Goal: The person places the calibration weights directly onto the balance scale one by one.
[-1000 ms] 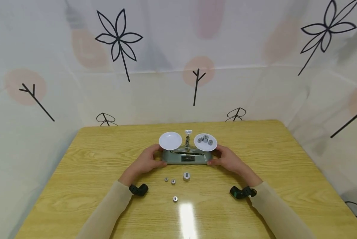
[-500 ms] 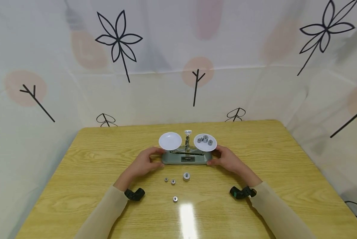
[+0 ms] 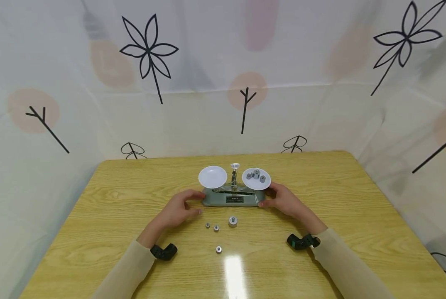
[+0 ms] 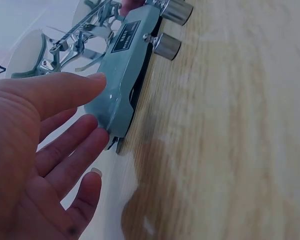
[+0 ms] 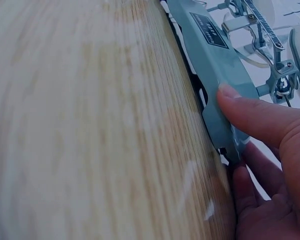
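A grey-green balance scale (image 3: 214,199) stands on the table, with a bare white left pan (image 3: 213,177). Several metal weights (image 3: 256,174) sit in its right pan (image 3: 253,187). My right hand (image 3: 283,200) grips the right end of the base, and in the right wrist view its thumb (image 5: 260,116) lies on the front face with the fingers behind the end. My left hand (image 3: 175,210) is by the left end, thumb and fingers apart and holding nothing. In the left wrist view the fingertips (image 4: 97,137) are close to the base (image 4: 117,82); contact is unclear.
In front of the scale, several loose weights stand on the wooden table (image 3: 133,199): a larger weight (image 3: 233,222), smaller ones (image 3: 216,228) to its left, and a small weight (image 3: 219,249) nearer me. A patterned cloth (image 3: 193,124) hangs behind the table.
My left hand has let go of the scale's left end and drawn back to the left and toward me. The right hand and the scale stay in place.
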A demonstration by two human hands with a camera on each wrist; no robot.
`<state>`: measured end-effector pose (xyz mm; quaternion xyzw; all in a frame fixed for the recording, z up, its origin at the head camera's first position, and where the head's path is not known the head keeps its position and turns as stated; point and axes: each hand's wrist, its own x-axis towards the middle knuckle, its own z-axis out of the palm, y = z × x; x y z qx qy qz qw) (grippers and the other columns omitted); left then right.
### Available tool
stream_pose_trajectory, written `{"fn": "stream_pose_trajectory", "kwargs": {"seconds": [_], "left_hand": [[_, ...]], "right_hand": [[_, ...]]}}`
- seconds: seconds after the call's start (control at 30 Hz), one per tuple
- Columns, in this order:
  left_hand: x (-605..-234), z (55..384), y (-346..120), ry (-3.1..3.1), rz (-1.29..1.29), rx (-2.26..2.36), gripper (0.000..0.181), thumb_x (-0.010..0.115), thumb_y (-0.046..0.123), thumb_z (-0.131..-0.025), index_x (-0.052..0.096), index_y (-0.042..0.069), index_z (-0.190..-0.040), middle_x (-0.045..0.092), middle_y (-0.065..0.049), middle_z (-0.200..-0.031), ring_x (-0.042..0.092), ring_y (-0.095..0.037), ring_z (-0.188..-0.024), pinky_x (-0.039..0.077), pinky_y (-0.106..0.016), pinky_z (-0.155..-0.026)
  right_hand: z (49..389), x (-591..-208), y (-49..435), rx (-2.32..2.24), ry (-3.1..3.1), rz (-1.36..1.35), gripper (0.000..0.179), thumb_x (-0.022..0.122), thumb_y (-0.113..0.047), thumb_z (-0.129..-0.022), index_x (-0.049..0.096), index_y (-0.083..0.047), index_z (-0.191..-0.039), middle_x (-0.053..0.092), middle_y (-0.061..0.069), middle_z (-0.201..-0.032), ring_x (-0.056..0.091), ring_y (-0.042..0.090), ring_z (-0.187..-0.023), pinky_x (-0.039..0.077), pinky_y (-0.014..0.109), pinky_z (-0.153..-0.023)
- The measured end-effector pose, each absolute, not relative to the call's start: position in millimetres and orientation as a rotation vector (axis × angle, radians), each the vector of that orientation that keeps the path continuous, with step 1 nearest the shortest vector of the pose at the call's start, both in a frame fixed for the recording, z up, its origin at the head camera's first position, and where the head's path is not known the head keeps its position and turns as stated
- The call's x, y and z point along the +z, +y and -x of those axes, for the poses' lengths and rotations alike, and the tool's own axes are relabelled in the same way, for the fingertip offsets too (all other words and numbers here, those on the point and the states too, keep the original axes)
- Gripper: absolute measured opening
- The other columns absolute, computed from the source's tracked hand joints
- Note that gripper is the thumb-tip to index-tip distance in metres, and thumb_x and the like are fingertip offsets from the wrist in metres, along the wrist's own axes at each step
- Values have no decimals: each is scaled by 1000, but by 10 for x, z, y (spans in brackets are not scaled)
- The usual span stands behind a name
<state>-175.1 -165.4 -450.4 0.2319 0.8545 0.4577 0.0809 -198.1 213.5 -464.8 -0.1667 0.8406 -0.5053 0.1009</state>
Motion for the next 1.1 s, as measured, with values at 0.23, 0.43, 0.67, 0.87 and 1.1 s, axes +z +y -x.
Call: {"fn": "stream_pose_trajectory", "kwargs": {"seconds": [0.23,0.43,0.67,0.87,1.1], "left_hand": [[-4512,1625,-1653,2522,-755,1375,42,78,18,-88,65,12,-128,66,1,-123,58,-21,-114,46,-36,-82],[-4535,1531,-1616,2448,-753,1382,41,79,18,-87,66,13,-126,68,2,-115,61,-18,-106,45,-33,-81],[-4577,1460,-1565,2415,-758,1350,37,78,19,-88,67,15,-123,68,5,-108,61,-14,-100,45,-31,-81],[-4575,1428,-1530,2384,-811,1385,33,78,14,-88,69,10,-119,69,2,-109,62,-19,-100,49,-33,-84],[-4607,1417,-1521,2356,-820,1387,29,77,11,-88,70,11,-116,68,1,-113,62,-21,-105,49,-36,-94]], "right_hand": [[1964,-4647,2130,-1507,2485,506,69,83,-9,-82,49,6,-141,53,22,-138,51,39,-126,41,52,-104],[1951,-4631,2131,-1511,2480,502,69,82,-9,-82,48,7,-140,53,23,-138,51,40,-126,41,52,-104],[1974,-4656,2160,-1472,2502,481,70,84,-13,-81,50,4,-140,54,21,-138,52,39,-126,41,51,-104],[1975,-4644,2157,-1478,2499,487,70,84,-13,-81,50,4,-140,53,22,-138,51,39,-126,41,51,-104],[1979,-4638,2142,-1493,2482,498,71,84,-12,-81,49,4,-141,53,22,-139,51,38,-127,41,50,-105]]}}
